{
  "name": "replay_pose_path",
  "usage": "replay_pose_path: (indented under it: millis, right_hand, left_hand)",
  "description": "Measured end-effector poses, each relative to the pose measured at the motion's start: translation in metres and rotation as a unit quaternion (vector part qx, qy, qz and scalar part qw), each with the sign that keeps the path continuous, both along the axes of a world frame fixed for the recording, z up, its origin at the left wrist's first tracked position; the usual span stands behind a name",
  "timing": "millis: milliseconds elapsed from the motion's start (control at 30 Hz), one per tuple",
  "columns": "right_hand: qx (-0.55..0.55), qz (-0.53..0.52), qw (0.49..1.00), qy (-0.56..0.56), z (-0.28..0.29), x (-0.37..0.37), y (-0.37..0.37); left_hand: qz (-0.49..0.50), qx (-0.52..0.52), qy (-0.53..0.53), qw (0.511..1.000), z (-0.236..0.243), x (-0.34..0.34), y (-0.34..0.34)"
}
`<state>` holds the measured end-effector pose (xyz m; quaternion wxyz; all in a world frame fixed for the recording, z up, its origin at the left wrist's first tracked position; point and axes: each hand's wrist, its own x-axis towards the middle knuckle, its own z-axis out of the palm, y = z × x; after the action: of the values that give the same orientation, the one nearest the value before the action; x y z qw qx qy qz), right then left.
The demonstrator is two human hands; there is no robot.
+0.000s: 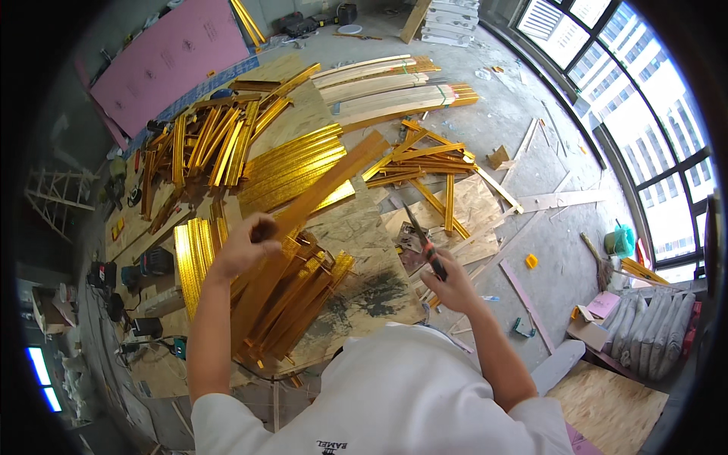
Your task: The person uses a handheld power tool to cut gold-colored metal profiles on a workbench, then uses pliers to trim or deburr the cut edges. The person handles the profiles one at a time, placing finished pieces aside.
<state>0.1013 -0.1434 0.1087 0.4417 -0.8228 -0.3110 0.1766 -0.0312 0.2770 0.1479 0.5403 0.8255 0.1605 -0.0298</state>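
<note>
My left hand (246, 244) is closed on a long gold-brown metal strip (334, 178). The strip slants away from me to the right, over the plywood worktop (371, 250). In my right hand (455, 284) is a pair of snips (427, 246) with orange-and-black handles. Their dark blades point forward and slightly left, apart from the strip. Below my left hand lies a bundle of gold metal profiles (292, 303). More shiny gold strips (292, 171) lie flat just beyond it, and a short stack (196, 258) sits to its left.
A loose heap of gold profiles (216, 140) covers the far left of the worktop. Offcuts (432, 163) and wood strips litter the floor at right. Cordless tools (155, 262) stand along the left edge. A pink board (167, 61) leans at the back; windows (644, 98) line the right.
</note>
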Motion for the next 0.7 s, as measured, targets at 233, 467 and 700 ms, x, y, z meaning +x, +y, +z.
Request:
replay_pose_path:
  millis: [233, 467, 700]
  right_hand:
    - [0.023, 0.074, 0.996, 0.04, 0.058, 0.026, 0.008]
    - [-0.035, 0.123, 0.992, -0.004, 0.06, 0.02, 0.006]
    - [0.016, 0.184, 0.982, -0.042, 0.056, 0.011, 0.004]
  left_hand:
    - [0.026, -0.095, 0.062, 0.993, 0.005, -0.048, -0.074]
    - [-0.031, -0.226, 0.008, 0.974, 0.02, -0.022, -0.122]
    - [0.042, -0.114, -0.082, 0.989, 0.018, 0.03, -0.173]
